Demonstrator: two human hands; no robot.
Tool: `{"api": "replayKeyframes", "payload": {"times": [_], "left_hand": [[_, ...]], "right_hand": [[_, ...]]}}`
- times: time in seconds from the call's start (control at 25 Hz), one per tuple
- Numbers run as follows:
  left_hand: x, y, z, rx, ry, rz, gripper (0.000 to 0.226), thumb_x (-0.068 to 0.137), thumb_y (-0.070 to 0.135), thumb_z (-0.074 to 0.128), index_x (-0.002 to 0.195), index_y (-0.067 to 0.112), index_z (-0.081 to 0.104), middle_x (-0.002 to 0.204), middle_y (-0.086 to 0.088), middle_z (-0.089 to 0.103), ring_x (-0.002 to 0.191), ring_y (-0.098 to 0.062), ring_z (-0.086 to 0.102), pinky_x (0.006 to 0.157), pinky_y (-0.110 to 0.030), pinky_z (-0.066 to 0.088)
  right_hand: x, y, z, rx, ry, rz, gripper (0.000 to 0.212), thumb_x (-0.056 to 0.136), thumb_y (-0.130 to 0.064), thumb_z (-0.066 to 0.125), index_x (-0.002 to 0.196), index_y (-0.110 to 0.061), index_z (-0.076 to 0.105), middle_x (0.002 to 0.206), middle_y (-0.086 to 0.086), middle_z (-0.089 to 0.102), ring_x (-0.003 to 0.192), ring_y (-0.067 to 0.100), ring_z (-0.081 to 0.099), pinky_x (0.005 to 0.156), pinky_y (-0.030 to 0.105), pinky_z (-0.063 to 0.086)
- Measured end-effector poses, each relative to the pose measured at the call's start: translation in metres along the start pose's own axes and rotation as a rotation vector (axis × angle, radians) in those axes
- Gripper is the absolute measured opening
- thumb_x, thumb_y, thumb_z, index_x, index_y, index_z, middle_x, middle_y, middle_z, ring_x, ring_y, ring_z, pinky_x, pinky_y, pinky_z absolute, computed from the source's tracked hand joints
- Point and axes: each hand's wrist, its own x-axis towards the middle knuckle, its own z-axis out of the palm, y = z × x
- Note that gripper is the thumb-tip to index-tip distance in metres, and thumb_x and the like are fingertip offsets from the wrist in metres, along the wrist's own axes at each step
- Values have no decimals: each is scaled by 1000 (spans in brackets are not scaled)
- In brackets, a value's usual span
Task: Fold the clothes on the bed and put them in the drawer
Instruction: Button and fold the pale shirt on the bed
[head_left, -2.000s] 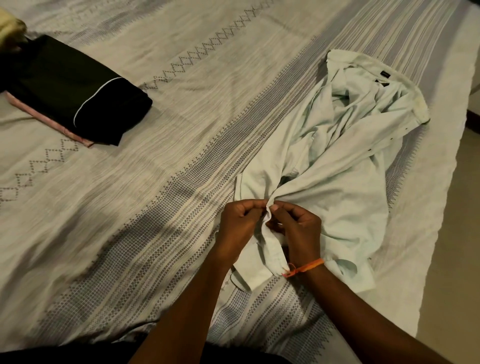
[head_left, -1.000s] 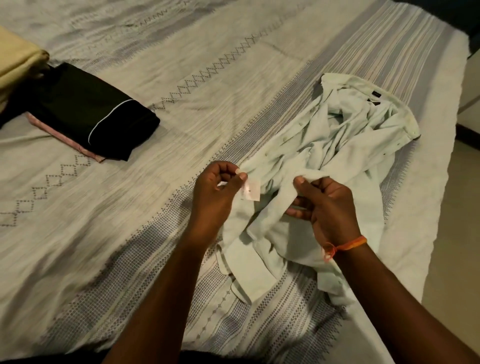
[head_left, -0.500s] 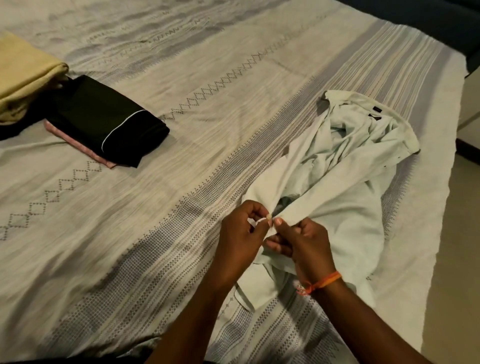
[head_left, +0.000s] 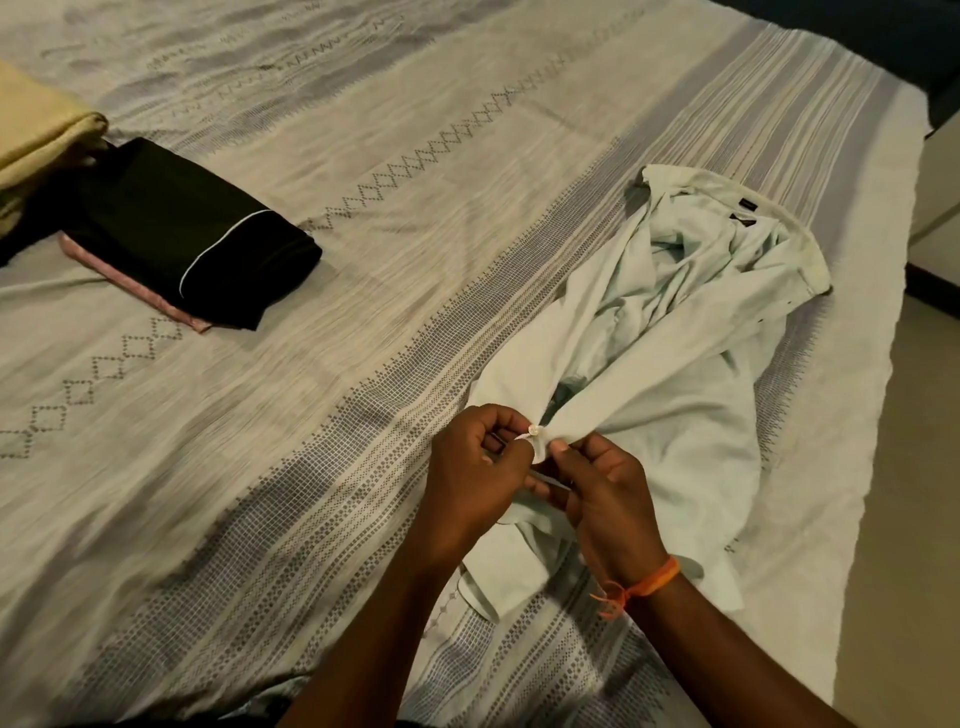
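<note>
Both hands pinch one small white button and the front edge of the crumpled pale-green collared shirt — left hand and right hand curled, thumbs meeting. Beyond the fingers the shirt sprawls unfolded; far left lie folded black and yellow garments (apparently done). No drawer shows.

A pale woven bedspread with grey bands and diamond stitching spreads across the scene. At right, a strip of beige floor runs alongside it. A dark surface fills the far right corner.
</note>
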Motion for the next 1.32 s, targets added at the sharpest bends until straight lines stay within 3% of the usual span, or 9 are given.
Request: {"api": "replayKeyframes", "payload": {"times": [0.16, 0.28, 0.44, 0.64, 0.8, 0.92, 1.12, 1.24, 1.32], "left_hand": [[4, -6, 0, 78, 18, 87, 14, 84, 29, 74, 97, 27, 68, 88, 11, 68, 79, -5, 63, 64, -24, 55], [3, -3, 2, 128, 18, 167, 15, 87, 22, 70, 100, 30, 69, 95, 17, 67, 84, -4, 62, 65, -20, 52], [7, 0, 2, 53, -12, 96, 21, 89, 16, 68, 90, 38, 69, 91, 17, 70, 77, 1, 62, 69, -18, 50], [8, 6, -2, 19, -76, 30, 5, 85, 17, 73, 89, 19, 74, 84, 11, 71, 73, 4, 63, 64, -11, 48], [4, 4, 2, 127, 28, 154, 4, 85, 23, 72, 89, 23, 72, 86, 13, 68, 79, -1, 66, 68, -25, 56], [-2, 0, 7, 246, 79, 285, 11, 89, 24, 68, 99, 24, 70, 96, 15, 64, 82, -1, 63, 66, -20, 52], [-6, -1, 11, 126, -127, 158, 16, 89, 26, 66, 105, 27, 71, 87, 14, 72, 84, 0, 68, 73, -24, 56], [-3, -2, 4, 152, -241, 145, 31, 86, 22, 71, 116, 27, 64, 90, 12, 72, 88, 3, 67, 76, -20, 55], [-1, -4, 2, 189, -251, 163, 27, 84, 17, 73, 109, 23, 66, 87, 13, 70, 85, 4, 65, 72, -16, 54]], "right_hand": [[4, -6, -3, -108, 59, -84, 11, 91, -5, 62, 94, 3, 70, 88, 19, 71, 81, 27, 69, 71, 33, 58], [5, -15, -5, -89, 47, -82, 11, 89, -3, 63, 84, 2, 71, 81, 20, 69, 79, 27, 67, 73, 33, 58], [6, -23, -5, 160, -5, 57, 27, 95, 5, 45, 82, 2, 69, 80, 19, 68, 76, 29, 68, 72, 39, 60], [5, -22, -10, 127, -56, 77, 15, 90, -1, 53, 96, 4, 65, 91, 20, 71, 87, 31, 69, 76, 40, 60], [3, -19, -9, 68, -52, 24, 13, 79, -13, 63, 86, -3, 68, 78, 10, 71, 79, 23, 70, 67, 33, 58], [4, -15, -10, 4, 9, -46, 15, 78, -12, 67, 86, 1, 67, 79, 12, 69, 80, 24, 68, 69, 35, 58], [5, -15, -15, -115, 101, -14, 21, 76, -13, 75, 87, 4, 69, 90, 27, 70, 89, 36, 70, 80, 49, 59], [2, -11, -14, -121, 141, 33, 4, 82, -7, 71, 83, -3, 73, 86, 21, 71, 86, 33, 70, 84, 49, 56], [0, -11, -14, -68, 154, 72, 6, 85, -4, 66, 85, -5, 73, 78, 13, 70, 78, 25, 68, 79, 44, 56]]}}
